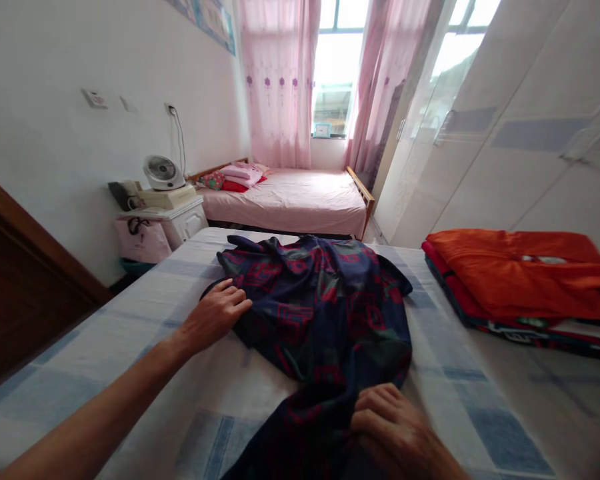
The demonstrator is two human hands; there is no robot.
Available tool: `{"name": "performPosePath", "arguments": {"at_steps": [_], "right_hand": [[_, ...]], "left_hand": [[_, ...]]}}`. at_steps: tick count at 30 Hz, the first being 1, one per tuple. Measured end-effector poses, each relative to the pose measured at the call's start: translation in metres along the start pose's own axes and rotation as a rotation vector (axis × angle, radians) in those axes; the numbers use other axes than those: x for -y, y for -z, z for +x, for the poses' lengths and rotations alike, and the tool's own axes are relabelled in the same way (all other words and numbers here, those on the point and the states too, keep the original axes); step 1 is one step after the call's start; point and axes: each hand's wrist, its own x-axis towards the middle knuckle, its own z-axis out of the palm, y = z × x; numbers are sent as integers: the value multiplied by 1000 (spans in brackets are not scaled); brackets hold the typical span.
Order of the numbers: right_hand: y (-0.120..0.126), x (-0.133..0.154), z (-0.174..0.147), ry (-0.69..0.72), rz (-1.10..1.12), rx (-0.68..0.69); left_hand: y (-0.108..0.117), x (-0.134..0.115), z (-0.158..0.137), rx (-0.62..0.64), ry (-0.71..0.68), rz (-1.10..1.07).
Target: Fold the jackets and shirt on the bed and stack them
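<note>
Patterned dark garment on bed, two hands, with surroundings

Head view. Item: one dark blue garment (325, 287) with red and green patterning, spread rumpled on a bed (220, 433) with a white-and-blue sheet; top towards the far edge, lower part bunched towards the near edge. Left hand (223, 305): at the garment's left side, fingers bent over its border; whether it grips cannot be told. Right hand (387, 423): well apart from the left, fingers curled onto the bunched lower cloth, hiding part of it.

Towards the bed's right edge: a stack of folded textiles (520, 273), orange uppermost, apart from the garment, bare sheet between. Beyond the far left corner: a white nightstand (189, 225) bearing a box (167, 197) and a small fan (163, 172); a pink bag (143, 240) beside it. Past the far edge: a second bed (305, 197) with folded bedding (241, 175) at its left end. Right: a white wardrobe (490, 160).
</note>
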Motion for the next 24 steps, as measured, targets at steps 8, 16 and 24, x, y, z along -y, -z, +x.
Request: {"name": "performPosePath", "arguments": {"at_steps": [8, 16, 24], "right_hand": [[50, -33, -6, -456, 254, -11], [39, -174, 6, -1094, 199, -463], [42, -163, 55, -1021, 564, -389]], "left_hand": [[19, 1, -93, 250, 489, -518], [-24, 41, -61, 62, 987, -469], [9, 15, -7, 191, 1175, -1504]]}}
